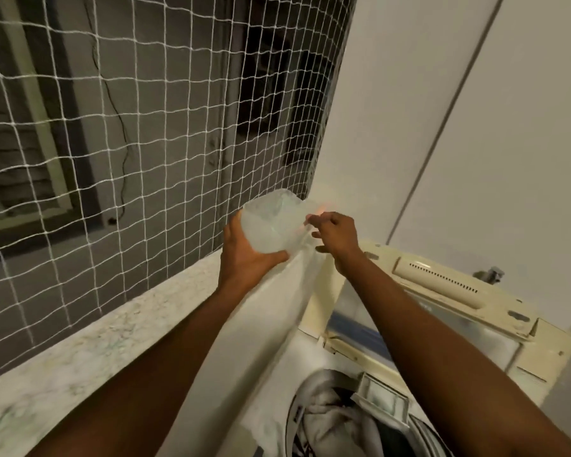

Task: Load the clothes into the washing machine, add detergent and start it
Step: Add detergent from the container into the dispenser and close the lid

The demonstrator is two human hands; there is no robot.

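My left hand (244,250) grips a translucent plastic container (272,222) from below and the left, holding it up above the ledge. My right hand (335,234) pinches something small at the container's right edge; motion blur hides what it is. Below, the top-loading washing machine (314,354) stands with its cream lid (449,288) raised, and pale clothes (337,420) lie in the drum.
A speckled stone ledge (89,338) runs along the left of the machine. Behind it a white safety net (139,133) covers the opening. A white wall (475,110) rises behind the machine, with a tap (491,275) near the lid.
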